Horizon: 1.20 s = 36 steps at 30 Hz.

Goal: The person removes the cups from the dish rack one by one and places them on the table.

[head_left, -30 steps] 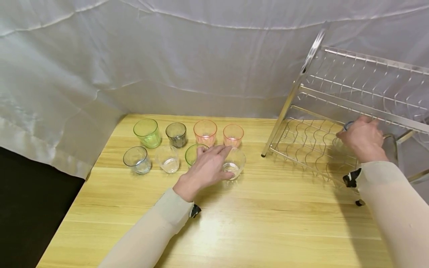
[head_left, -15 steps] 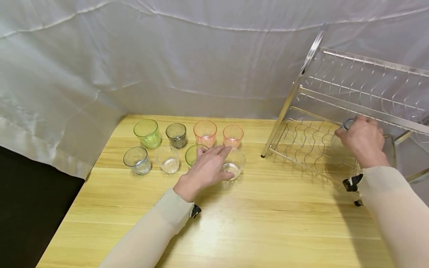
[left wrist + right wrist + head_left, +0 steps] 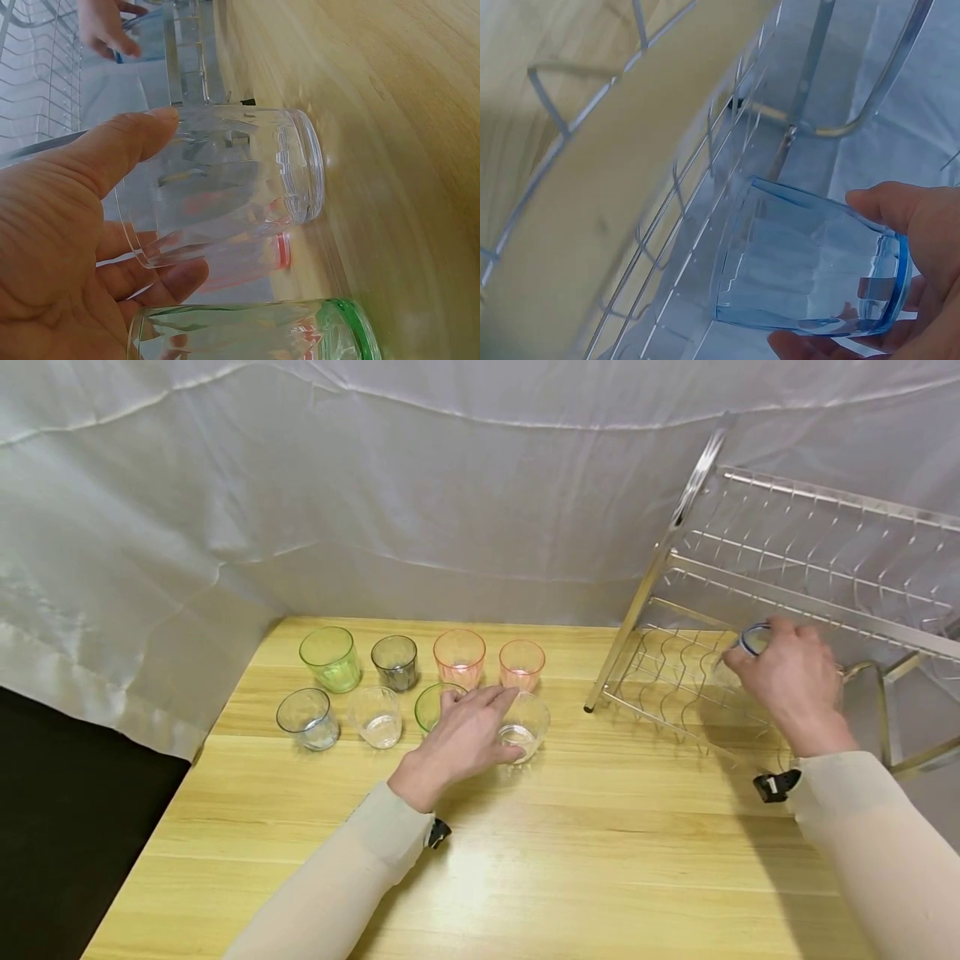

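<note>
My left hand (image 3: 457,735) holds a clear glass (image 3: 225,184) near its rim, thumb on one side and fingers on the other; the glass stands upright on the table. Close beside it is a green-tinted glass (image 3: 247,330), partly covered by this hand in the head view. In my right hand (image 3: 798,681) is a blue-tinted glass (image 3: 802,262), gripped around its thick base with the wide mouth pointing down. It is at the lower level of the metal dish rack (image 3: 648,610), beside the wire shelf.
Several more glasses stand in two rows: a larger green one (image 3: 330,660), a grey one (image 3: 395,664), two pink ones including the larger pink glass (image 3: 459,660), a bluish one (image 3: 309,720) and a clear one (image 3: 377,718). Grey cloth (image 3: 450,510) hangs behind the wooden table (image 3: 585,877).
My right hand has shifted left and slightly nearer with the blue glass, whose blue ring shows more now. My left hand has stayed at the clear glass.
</note>
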Available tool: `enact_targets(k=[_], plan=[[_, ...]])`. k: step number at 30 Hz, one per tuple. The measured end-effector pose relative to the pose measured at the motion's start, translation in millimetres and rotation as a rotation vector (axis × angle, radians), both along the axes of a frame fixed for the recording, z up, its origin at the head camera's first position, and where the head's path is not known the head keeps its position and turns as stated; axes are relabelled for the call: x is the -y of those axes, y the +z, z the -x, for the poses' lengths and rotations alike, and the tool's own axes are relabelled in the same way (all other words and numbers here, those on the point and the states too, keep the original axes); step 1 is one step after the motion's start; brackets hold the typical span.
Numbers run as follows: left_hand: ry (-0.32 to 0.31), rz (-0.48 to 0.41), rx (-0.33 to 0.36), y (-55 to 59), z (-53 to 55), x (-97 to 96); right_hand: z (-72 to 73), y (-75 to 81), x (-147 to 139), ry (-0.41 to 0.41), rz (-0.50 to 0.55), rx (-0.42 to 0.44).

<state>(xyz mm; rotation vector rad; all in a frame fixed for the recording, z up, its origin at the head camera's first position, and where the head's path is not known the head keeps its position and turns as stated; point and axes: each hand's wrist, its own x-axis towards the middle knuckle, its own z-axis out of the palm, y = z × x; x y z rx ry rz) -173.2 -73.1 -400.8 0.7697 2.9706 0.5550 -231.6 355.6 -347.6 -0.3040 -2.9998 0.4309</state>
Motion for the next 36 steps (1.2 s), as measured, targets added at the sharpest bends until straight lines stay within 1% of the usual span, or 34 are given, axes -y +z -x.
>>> enact_targets(k=[4,11,21,29,33,36], plan=[[0.005,0.008,-0.002,0.6,-0.1,-0.5,-4.2,0.4,8.9,0.002,-0.007,-0.012],[0.013,0.019,-0.001,0.8,0.5,-1.0,-14.2,2.7,25.6,0.021,0.038,-0.069],[0.025,0.043,0.004,1.6,0.5,-1.1,-24.1,9.7,40.2,0.035,0.081,-0.076],[0.027,0.014,0.010,6.9,-3.4,0.7,-34.8,6.6,48.7,0.069,0.085,-0.145],[0.034,-0.004,0.005,9.7,-4.8,2.2,-41.6,4.7,54.8,0.091,0.129,-0.169],[0.040,-0.025,-0.015,11.3,-5.8,3.7,-47.0,4.2,60.8,0.094,0.170,-0.193]])
